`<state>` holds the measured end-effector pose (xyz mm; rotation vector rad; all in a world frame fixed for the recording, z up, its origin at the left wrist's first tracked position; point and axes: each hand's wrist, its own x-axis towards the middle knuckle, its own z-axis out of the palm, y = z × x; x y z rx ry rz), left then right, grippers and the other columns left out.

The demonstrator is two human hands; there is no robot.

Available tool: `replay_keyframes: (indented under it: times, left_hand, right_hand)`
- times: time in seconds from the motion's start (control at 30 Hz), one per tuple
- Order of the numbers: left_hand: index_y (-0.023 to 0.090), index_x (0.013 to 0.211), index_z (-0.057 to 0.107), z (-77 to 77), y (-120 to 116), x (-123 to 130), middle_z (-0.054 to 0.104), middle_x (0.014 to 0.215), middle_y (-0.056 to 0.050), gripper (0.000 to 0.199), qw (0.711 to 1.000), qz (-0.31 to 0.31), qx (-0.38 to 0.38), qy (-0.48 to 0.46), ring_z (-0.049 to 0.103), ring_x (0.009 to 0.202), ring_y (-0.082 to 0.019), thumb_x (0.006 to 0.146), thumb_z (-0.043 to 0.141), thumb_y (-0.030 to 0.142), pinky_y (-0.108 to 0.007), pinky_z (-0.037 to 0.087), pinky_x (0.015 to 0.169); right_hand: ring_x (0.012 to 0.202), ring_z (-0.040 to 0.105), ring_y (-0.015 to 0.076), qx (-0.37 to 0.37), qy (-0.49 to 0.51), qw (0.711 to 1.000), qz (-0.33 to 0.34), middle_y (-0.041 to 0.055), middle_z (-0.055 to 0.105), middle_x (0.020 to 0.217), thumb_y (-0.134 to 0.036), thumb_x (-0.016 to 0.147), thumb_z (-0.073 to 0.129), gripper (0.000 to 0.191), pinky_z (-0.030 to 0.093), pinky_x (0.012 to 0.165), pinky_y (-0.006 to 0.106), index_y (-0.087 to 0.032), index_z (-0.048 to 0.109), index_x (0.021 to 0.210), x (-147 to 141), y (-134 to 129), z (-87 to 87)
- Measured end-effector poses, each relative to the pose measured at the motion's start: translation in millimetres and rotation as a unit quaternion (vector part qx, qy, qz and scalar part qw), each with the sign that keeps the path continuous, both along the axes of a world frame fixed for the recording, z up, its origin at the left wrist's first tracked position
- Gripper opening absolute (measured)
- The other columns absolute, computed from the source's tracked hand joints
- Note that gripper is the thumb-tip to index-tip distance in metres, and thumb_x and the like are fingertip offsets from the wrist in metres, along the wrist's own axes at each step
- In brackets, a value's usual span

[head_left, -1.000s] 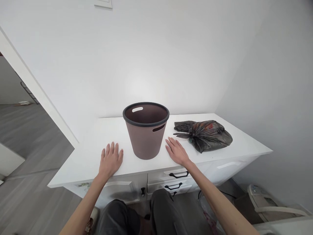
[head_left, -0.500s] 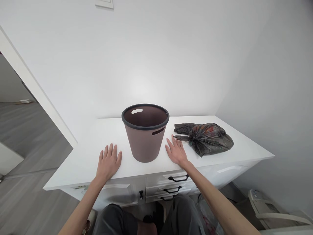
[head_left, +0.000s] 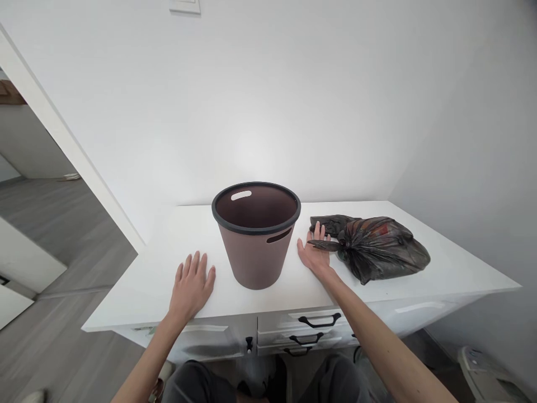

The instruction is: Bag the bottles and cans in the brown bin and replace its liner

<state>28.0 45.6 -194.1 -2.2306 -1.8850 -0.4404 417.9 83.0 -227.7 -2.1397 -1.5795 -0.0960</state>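
Observation:
A brownish-mauve plastic waste bin [head_left: 257,260] with a dark rim and slotted handles stands upright between my hands. To its left, my left hand [head_left: 192,285] lies flat on the white cabinet top [head_left: 138,291], fingers apart. My right hand [head_left: 315,254] is open on the bin's right, palm turned partly upward, beneath the twisted end of a knotted dark plastic bag [head_left: 384,252]. That bag is full, with reddish contents showing through. Behind my right fingers lies a folded or rolled piece of black plastic [head_left: 333,224], partly hidden by the full bag.
A plain white wall [head_left: 251,101] rises behind the cabinet. Drawers with black handles [head_left: 319,321] are below its front edge, near my knees. A doorway with grey floor [head_left: 71,224] is at left. A pale appliance [head_left: 486,369] stands on the floor at lower right.
My right hand has shifted forward and right, under the knotted bag's twisted end, and turned its palm up. My left hand stays flat. The camera view has shifted slightly.

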Motion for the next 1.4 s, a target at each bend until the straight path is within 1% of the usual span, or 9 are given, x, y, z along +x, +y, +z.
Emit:
replay_keyframes:
  times: [0.23,0.37,0.6,0.93,1.07,1.17,1.27,1.33,1.4]
  left_hand:
    - [0.012,0.157,0.051,0.4,-1,-2,0.043,0.168,-0.017,0.069,1.0,0.0,-0.01,0.006,0.034,0.16,-0.036,0.106,0.029,0.051,-0.058,0.029,0.129]
    - [0.01,0.158,0.05,-1.9,-2,-2,0.042,0.169,-0.017,0.069,1.0,-0.001,-0.013,0.004,0.032,0.161,-0.037,0.106,0.028,0.05,-0.057,0.028,0.13]
    - [0.011,0.158,0.05,-4.7,-1,-2,0.042,0.169,-0.017,0.068,1.0,0.002,-0.004,0.013,0.033,0.16,-0.037,0.106,0.029,0.05,-0.058,0.029,0.129]
    - [0.006,0.156,0.052,8.7,-16,8,0.044,0.167,-0.021,0.066,1.0,0.002,-0.014,0.011,0.037,0.157,-0.041,0.105,0.03,0.043,-0.059,0.029,0.128]
    - [0.006,0.151,0.058,5.4,-49,15,0.049,0.163,-0.023,0.066,0.998,-0.037,0.036,-0.028,0.038,0.156,-0.044,0.105,0.03,0.044,-0.063,0.028,0.127]
    - [0.015,0.152,0.058,11.1,-92,25,0.053,0.161,-0.02,0.062,0.989,-0.103,0.031,-0.102,0.04,0.156,-0.042,0.105,0.036,0.05,-0.064,0.032,0.126]
    - [0.029,0.164,0.042,33.0,-144,44,0.044,0.169,-0.012,0.067,0.961,-0.199,-0.024,-0.189,0.037,0.159,-0.036,0.103,0.052,0.054,-0.058,0.037,0.126]
    - [0.036,0.169,0.028,54.1,-176,59,0.035,0.174,-0.007,0.081,0.928,-0.259,-0.102,-0.246,0.034,0.16,-0.033,0.098,0.064,0.054,-0.05,0.042,0.124]
    - [0.036,0.168,0.032,74.8,-200,73,0.042,0.171,-0.007,0.088,0.894,-0.28,-0.159,-0.311,0.041,0.156,-0.033,0.092,0.073,0.054,-0.046,0.047,0.12]
  right_hand:
    - [0.163,0.014,0.0432,-0.01,-0.012,0.998,-0.067,0.0238,0.01,0.178,-0.041,0.101,0.035,0.068,0.01,0.128,0.065,0.002,0.061,0.146,16,26,-11.4]
    - [0.161,0.022,0.0413,-0.064,-0.005,0.994,-0.093,0.0278,0.021,0.174,-0.042,0.104,0.032,0.071,0.012,0.128,0.065,0.004,0.052,0.154,23,36,-17.0]
    - [0.163,0.024,0.0344,-0.086,-0.017,0.996,-0.023,0.0272,0.033,0.17,-0.05,0.107,0.029,0.075,0.006,0.131,0.054,0.003,0.048,0.157,18,13,-14.6]
    - [0.164,0.022,0.0297,-0.07,-0.008,0.981,0.181,0.0219,0.045,0.166,-0.054,0.109,0.031,0.073,0.012,0.133,0.048,-0.003,0.05,0.158,-17,-112,10.2]
    - [0.156,0.041,0.0317,-0.012,0.089,0.961,0.26,0.0166,0.059,0.156,-0.047,0.107,0.043,0.058,0.027,0.131,0.052,-0.014,0.062,0.151,-40,-188,31.7]
    - [0.142,0.057,0.0347,0.021,0.239,0.933,0.27,0.0104,0.072,0.141,-0.047,0.103,0.054,0.047,0.04,0.123,0.054,-0.026,0.072,0.141,-55,-245,61.4]
    - [0.118,0.072,0.0333,0.012,0.422,0.879,0.223,0.0076,0.079,0.126,-0.056,0.1,0.061,0.039,0.055,0.106,0.047,-0.032,0.083,0.12,-65,-292,95.3]
    - [0.115,0.073,0.031,0.013,0.535,0.818,0.212,0.0078,0.08,0.12,-0.06,0.098,0.065,0.04,0.056,0.102,0.041,-0.03,0.085,0.115,-70,-314,112.0]
    - [0.118,0.071,0.0296,0.038,0.631,0.749,0.199,0.0078,0.08,0.12,-0.059,0.095,0.069,0.04,0.055,0.103,0.039,-0.028,0.085,0.115,-74,-327,119.7]
